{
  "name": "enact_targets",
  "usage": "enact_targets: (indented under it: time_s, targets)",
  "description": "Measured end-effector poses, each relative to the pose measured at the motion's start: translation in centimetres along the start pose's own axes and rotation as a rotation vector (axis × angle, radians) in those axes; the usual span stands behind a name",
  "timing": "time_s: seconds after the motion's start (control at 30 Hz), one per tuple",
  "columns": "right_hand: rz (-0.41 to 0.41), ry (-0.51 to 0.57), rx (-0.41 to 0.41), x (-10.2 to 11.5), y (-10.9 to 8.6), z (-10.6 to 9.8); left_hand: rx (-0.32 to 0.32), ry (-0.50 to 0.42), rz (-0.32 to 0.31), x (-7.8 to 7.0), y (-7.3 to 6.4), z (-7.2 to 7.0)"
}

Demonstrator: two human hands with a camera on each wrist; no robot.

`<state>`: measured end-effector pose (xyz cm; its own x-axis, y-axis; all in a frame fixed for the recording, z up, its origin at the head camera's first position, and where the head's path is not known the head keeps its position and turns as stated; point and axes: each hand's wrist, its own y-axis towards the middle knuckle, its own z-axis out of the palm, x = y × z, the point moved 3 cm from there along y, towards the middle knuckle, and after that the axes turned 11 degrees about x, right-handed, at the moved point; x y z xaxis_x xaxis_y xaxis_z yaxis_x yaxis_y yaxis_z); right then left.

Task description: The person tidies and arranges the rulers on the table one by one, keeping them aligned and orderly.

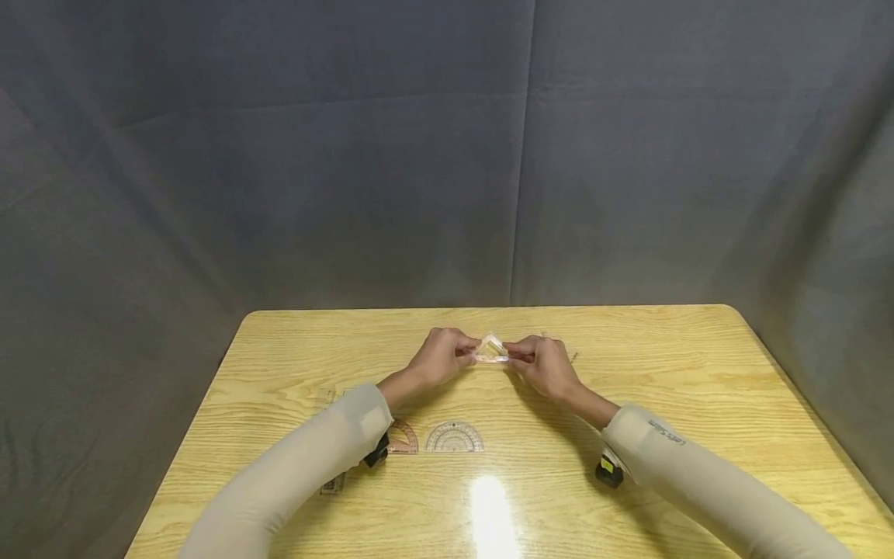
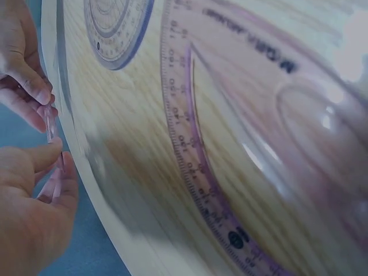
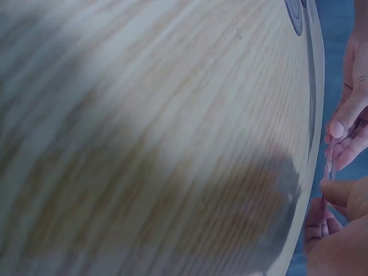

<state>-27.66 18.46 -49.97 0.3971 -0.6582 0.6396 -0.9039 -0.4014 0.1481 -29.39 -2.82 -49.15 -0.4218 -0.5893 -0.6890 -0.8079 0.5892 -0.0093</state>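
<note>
Between both hands, a small transparent triangular set square (image 1: 492,359) is raised over the far middle of the table, its peak pointing up. My left hand (image 1: 438,357) pinches its left corner between thumb and fingers. On the opposite corner, the right hand (image 1: 548,366) has a similar pinch. Seen nearly edge-on in the left wrist view, the set square (image 2: 50,123) looks faintly pink. The right wrist view shows it as a thin strip (image 3: 329,167) between the two hands' fingertips.
A clear protractor (image 1: 455,437) and a pinkish protractor (image 1: 403,437) lie side by side on the wooden table (image 1: 698,435), the latter partly behind the left sleeve. Another transparent piece (image 1: 333,484) shows by that sleeve. Dark grey cloth (image 1: 391,202) hangs behind the table.
</note>
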Motion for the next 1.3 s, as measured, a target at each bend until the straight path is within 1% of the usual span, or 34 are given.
enact_targets:
  time_s: [0.4, 0.47, 0.63, 0.7, 0.83, 1.03, 1.2, 1.3]
  targets:
    - [-0.046, -0.004, 0.029, 0.8, -0.9, -0.4, 0.026, -0.008, 0.024, -0.9, -0.9, -0.1]
    - [-0.058, 0.001, 0.034, 0.9, -1.1, -0.6, 0.033, -0.002, 0.037, -1.1, -1.1, -0.2]
    - [-0.057, 0.007, 0.056, 1.0, -1.9, -0.8, 0.060, 0.009, 0.079, -1.5, -1.6, 0.1]
    - [-0.049, 0.006, 0.064, 1.0, -2.3, -0.9, 0.068, 0.006, 0.084, -1.7, -1.8, 0.3]
    - [-0.061, -0.005, 0.073, 1.2, -3.0, -1.2, 0.076, -0.008, 0.098, -2.3, -2.3, 0.4]
    - [-0.085, -0.014, 0.073, 1.7, -4.0, -1.8, 0.092, 0.014, 0.132, -3.2, -2.7, 0.7]
    - [-0.080, -0.010, 0.083, 1.8, -4.8, -2.2, 0.117, 0.006, 0.139, -4.0, -3.0, 0.9]
    - [-0.079, -0.020, 0.092, 1.8, -5.3, -2.4, 0.130, 0.004, 0.131, -4.3, -3.2, 1.1]
